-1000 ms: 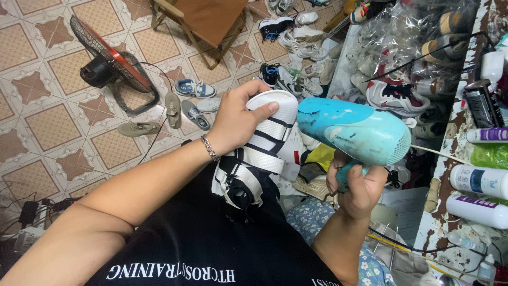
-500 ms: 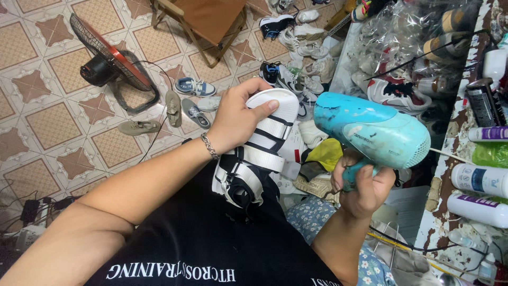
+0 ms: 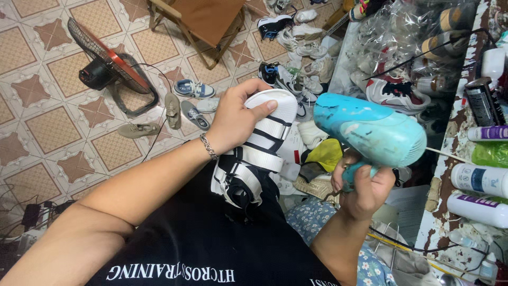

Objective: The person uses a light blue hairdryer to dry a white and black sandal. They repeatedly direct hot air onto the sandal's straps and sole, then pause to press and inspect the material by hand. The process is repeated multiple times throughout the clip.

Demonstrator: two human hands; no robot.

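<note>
Drying step, by the look of it: left hand (image 3: 235, 116) gripping white strapped sandal (image 3: 263, 142) at its toe, over the lap; right hand (image 3: 365, 188) clenching turquoise hair dryer (image 3: 370, 130), nozzle just beside the sole; next likely needing closer aim.

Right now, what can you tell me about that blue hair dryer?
The hair dryer is turquoise plastic, scuffed with pale worn patches. Its rounded body lies roughly level, the narrower nozzle end aimed left at the white sandal. The right hand grips its handle from below. It touches nothing else.
</note>
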